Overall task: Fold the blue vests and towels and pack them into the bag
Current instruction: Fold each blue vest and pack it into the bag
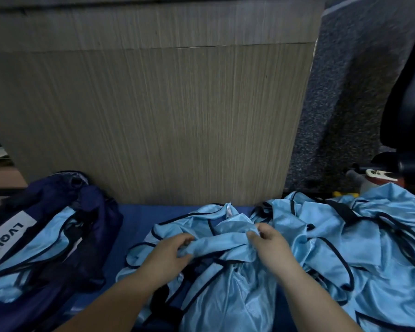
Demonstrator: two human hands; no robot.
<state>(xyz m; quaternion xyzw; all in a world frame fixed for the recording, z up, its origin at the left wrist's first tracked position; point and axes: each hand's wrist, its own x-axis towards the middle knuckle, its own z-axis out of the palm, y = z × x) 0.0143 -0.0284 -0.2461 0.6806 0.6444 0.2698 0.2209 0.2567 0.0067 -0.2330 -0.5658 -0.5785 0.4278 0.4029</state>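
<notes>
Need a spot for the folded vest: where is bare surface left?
A bare strip of blue surface runs between the navy bag and the vest that the left hand and right hand grip, back to the wooden panel. Right of it, the vest pile covers the surface.

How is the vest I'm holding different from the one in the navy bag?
The held vest is bunched up on the blue mat, pinched by the left hand and right hand. The bagged vest lies flatter inside the navy bag, untouched. Both are light blue with dark trim.
</notes>
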